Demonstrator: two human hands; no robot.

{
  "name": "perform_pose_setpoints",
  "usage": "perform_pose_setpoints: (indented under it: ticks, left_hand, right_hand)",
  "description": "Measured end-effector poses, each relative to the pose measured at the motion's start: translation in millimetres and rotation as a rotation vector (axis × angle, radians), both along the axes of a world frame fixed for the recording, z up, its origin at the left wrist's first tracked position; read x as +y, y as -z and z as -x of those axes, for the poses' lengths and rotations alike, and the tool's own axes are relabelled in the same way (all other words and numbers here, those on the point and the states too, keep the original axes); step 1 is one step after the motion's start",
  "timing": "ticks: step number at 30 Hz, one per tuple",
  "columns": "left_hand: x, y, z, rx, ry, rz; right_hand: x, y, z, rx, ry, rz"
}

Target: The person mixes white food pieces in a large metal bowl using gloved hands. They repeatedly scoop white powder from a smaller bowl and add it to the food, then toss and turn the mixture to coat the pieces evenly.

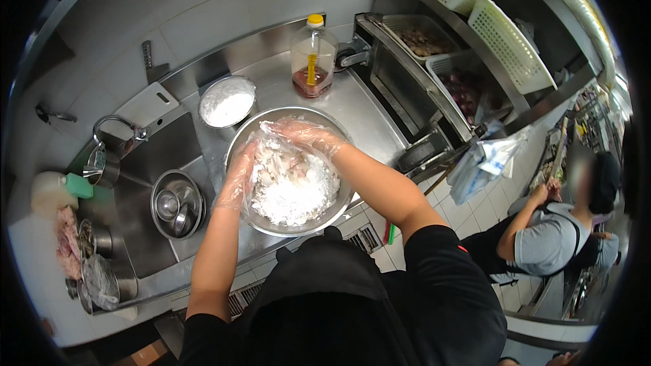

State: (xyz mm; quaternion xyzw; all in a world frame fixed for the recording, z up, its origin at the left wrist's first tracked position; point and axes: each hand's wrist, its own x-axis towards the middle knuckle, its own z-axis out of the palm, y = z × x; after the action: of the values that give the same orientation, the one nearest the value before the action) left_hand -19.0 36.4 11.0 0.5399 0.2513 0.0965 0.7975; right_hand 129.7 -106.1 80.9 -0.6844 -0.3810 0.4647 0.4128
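Note:
A large stainless steel mixing bowl (338, 203) sits on the metal counter right in front of me. White powder (287, 198) fills much of it, with pale, powder-coated food pieces (279, 157) showing in the upper part. Both hands wear clear plastic gloves. My left hand (245, 162) reaches into the bowl along the left side of the mix. Across the far side of the mix lies my right hand (300, 132), fingers pointing left. The hands form a cup around the pieces; powder and wrinkled plastic partly hide the fingertips.
Behind the bowl stand a tub of white powder (227, 101) and a yellow-capped jug (313, 68) of reddish liquid. Left is a sink (145, 162) holding nested metal bowls (175, 208). A wheeled metal rack (427, 107) is at right. A person (549, 234) stands farther right.

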Motion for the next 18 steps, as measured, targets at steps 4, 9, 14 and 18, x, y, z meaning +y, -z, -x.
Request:
perform_pose_setpoints:
  ticks: [4,9,14,18]
  left_hand:
    - [-0.4,-29.7,19.5,0.08,0.274,-0.499]
    - [15.4,-17.1,24.9,0.174,0.576,-0.843]
    - [-3.6,41.8,-0.5,0.24,0.288,-0.108]
    - [-10.1,32.0,-7.9,0.208,0.327,0.284]
  right_hand:
    - [-26.3,-19.4,4.0,-0.295,-0.042,0.069]
    - [-52.5,35.7,-16.9,-0.573,-0.001,0.451]
    - [-51.0,125.1,12.9,-0.153,0.37,0.204]
    - [-32.2,140.0,22.0,0.452,0.36,-0.236]
